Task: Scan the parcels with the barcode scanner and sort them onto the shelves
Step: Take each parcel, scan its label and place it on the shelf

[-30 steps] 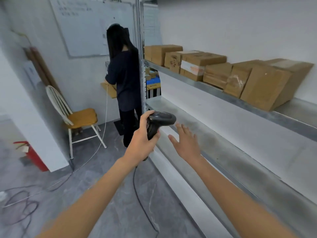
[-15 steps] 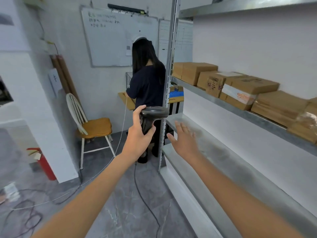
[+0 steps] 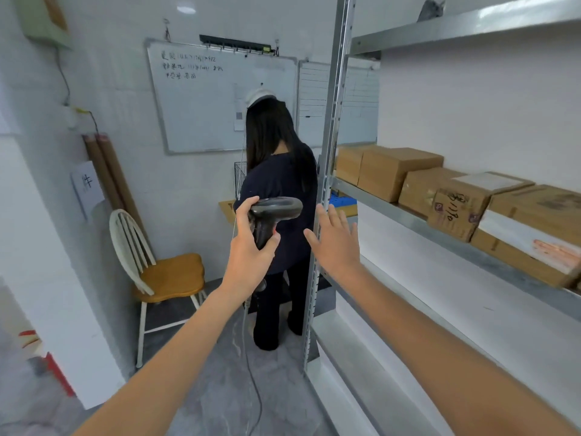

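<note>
My left hand grips the handle of a black corded barcode scanner, held upright at chest height with its head pointing right. My right hand is raised beside it with fingers spread and holds nothing; it hovers in front of the metal shelf post. Several brown cardboard parcels stand in a row on the middle shelf to the right. The shelf below shows bare metal.
A person in dark clothes stands with their back to me just ahead, at a small table. A wooden chair sits at the left by the wall. The scanner cable hangs to the grey floor. A whiteboard is on the far wall.
The view has lifted and turned left, bringing the shelf post and upper shelf into sight. Both hands rose with it; the left keeps its grip on the scanner and the right stays spread.
</note>
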